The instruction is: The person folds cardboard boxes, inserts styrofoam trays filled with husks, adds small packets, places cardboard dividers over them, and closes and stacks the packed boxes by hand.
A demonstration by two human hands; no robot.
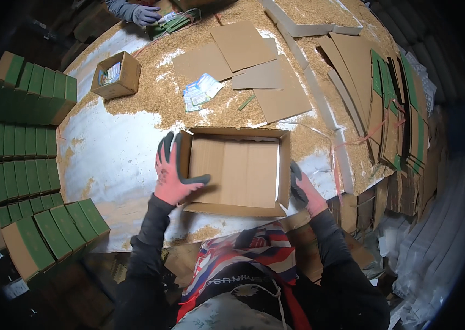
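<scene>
An open-topped cardboard box (234, 170) stands right in front of me, showing its plain brown inside. My left hand (173, 173), in a pink glove with dark fingers, grips the box's left wall. Its thumb reaches over the rim into the box, while the fingers lie along the outside. Against the outer right wall is my right hand (306, 190), gloved alike, its fingers pressed to the side and partly hidden. Between them my hands hold the box. Flat cardboard pieces (282, 102) and several printed leaflets (202, 92) lie beyond it.
Green-and-brown boxes (18, 137) are stacked on the left. A small carton (116, 76) holding leaflets stands at the far left of the sawdust-strewn table (117, 132). Flattened cartons (375, 93) lean at the right. A co-worker's gloved hand (146, 15) is at the far edge.
</scene>
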